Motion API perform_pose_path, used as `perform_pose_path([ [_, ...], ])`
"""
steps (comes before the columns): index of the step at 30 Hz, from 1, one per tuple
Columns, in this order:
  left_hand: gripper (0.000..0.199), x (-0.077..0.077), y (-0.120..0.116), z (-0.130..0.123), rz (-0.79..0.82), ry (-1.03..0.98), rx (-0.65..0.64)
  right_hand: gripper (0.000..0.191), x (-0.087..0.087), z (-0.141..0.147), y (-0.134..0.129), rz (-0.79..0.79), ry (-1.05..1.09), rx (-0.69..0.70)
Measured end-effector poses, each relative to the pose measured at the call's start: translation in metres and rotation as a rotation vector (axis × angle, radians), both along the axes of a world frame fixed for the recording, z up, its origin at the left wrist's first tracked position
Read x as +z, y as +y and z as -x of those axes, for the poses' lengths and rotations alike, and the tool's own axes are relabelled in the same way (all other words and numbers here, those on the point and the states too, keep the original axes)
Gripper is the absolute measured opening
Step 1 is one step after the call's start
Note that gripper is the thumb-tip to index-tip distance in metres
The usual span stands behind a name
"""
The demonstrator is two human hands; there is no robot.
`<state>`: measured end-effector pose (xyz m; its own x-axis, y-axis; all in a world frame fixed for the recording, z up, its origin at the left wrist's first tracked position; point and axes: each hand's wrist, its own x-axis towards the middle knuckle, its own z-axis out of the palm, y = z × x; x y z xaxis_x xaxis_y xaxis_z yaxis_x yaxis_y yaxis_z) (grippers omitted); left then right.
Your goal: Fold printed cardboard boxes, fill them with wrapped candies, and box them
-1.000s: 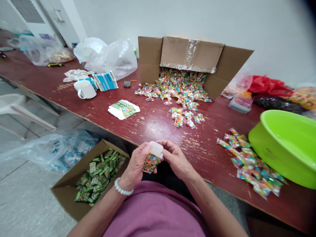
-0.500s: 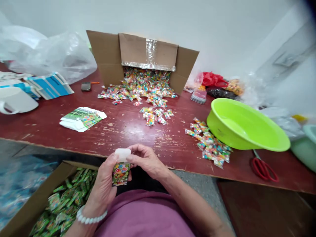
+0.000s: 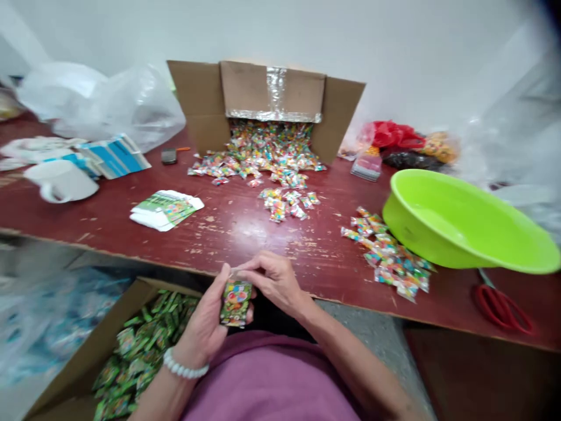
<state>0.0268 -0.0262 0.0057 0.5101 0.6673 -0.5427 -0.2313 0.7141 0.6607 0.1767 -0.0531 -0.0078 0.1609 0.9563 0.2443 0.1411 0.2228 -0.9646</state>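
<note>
Head view: by the edge of the scuffed red table [image 3: 219, 237], a printed box [image 3: 235, 302] is held in the fingers of the left hand [image 3: 201, 330], its top pinched by those of the right hand [image 3: 280, 285], the thin card probably best steadied below and pressed lightly above.

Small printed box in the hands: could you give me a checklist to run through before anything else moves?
1. Left hand supports the small printed box: ok.
2. Right hand is at the box's top end: ok.
3. Top flap fully closed: cannot tell; fingers hide part of it.
4. All wrapped candies inside the large carton: not ok; many lie on the table.
5. Red-handled scissors away from both hands: ok.
</note>
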Motion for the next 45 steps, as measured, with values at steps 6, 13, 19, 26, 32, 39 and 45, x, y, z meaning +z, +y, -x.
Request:
perform_pose_path([
  [6, 0.043, -0.008, 0.002, 0.004, 0.142, -0.134, -0.053, 0.018, 0.002, -0.005, -0.010, -0.042, -0.076, 0.164],
  [13, 0.049, -0.011, -0.009, 0.003, -0.100, 0.028, 0.020, 0.026, -0.008, 0.004, 0.002, 0.341, 0.302, 0.194],
  [19, 0.068, -0.017, -0.007, 0.011, -0.169, 0.050, -0.055, 0.023, 0.000, 0.003, 0.009, 0.396, 0.351, 0.290],
  [26, 0.038, -0.021, -0.001, 0.017, 0.145, -0.142, 0.053, 0.013, -0.012, 0.015, -0.012, -0.006, -0.201, 0.184],
  [32, 0.029, -0.033, 0.005, 0.018, 0.248, -0.236, 0.232, 0.075, -0.036, 0.034, -0.019, -0.152, -0.710, 0.142],
  [39, 0.038, -0.037, 0.002, 0.034, -0.030, -0.231, 0.285, 0.065, -0.038, 0.047, 0.004, -0.202, -0.794, 0.146],
  [45, 0.047, -0.038, 0.010, 0.067, -0.180, -0.048, 0.272, 0.059, -0.035, 0.070, 0.026, -0.162, -0.655, 0.281],
])
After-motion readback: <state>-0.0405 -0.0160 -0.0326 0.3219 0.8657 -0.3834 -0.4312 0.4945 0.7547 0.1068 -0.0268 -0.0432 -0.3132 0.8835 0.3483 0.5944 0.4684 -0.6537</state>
